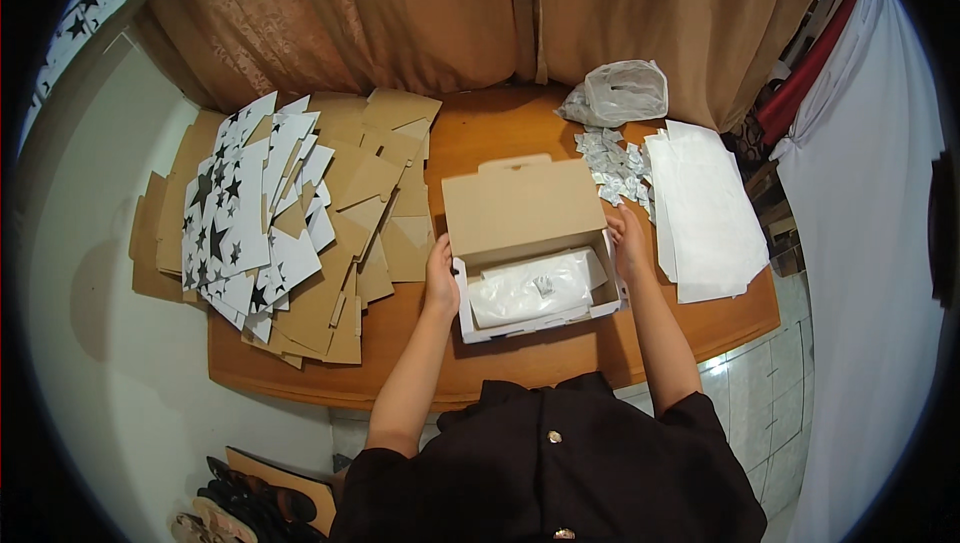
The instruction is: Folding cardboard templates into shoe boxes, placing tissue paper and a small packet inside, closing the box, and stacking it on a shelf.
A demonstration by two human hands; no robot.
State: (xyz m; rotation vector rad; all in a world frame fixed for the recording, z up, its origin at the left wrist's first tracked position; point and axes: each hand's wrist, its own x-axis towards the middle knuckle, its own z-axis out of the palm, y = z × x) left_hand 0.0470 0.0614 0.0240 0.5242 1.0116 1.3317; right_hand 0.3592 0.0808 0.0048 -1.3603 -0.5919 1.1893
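Observation:
A cardboard box, white outside and brown inside, stands on the table in front of me with its lid raised. Inside it lies a folded white wrapped bundle, and a small silvery sachet rests on top. My left hand grips the box's left side, while my right hand holds the right side near the lid's hinge. The fingers of both hands are partly hidden behind the box walls. Beyond my right hand, many similar small sachets lie in a loose heap.
Flattened boxes, some printed with black stars, are piled on the left of the wooden table. A clear plastic bag sits at the back. White sheets are stacked on the right. Brown curtains hang behind; shoes stand at lower left.

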